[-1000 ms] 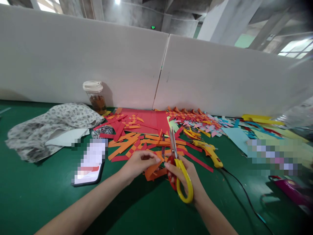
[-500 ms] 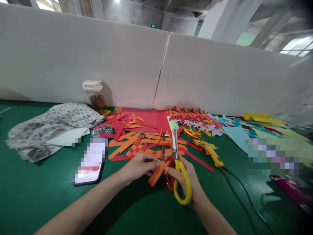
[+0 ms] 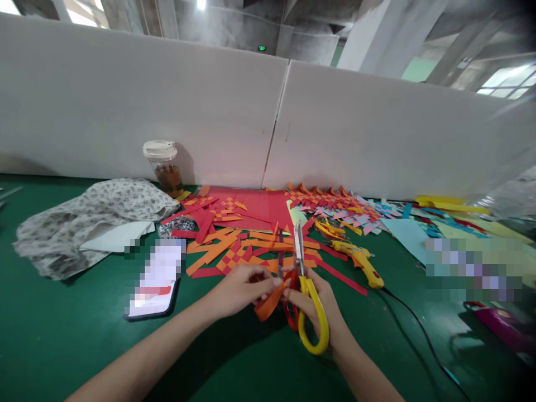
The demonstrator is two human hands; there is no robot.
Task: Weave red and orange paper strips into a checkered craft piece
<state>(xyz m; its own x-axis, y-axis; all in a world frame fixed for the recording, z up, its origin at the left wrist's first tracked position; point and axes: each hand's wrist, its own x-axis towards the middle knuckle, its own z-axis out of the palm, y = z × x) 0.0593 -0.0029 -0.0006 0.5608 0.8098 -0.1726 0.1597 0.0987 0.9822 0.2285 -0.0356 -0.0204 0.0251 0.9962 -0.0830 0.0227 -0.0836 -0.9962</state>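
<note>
You're at a paper-craft bench in a big industrial hall: green work surface (image 3: 62, 346), white partition boards (image 3: 125, 100) fencing it in, bare concrete pillars (image 3: 377, 33) overhead. Cut red and orange paper strips (image 3: 218, 248) litter the bench, a corded yellow glue gun (image 3: 362, 263) lies beside them, and yellow-handled scissors (image 3: 312, 312) meet an orange strip (image 3: 268, 306).

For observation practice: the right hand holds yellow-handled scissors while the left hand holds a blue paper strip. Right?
No: the head view shows the left hand holding an orange paper strip, not blue; the right hand holds the yellow-handled scissors.
</note>
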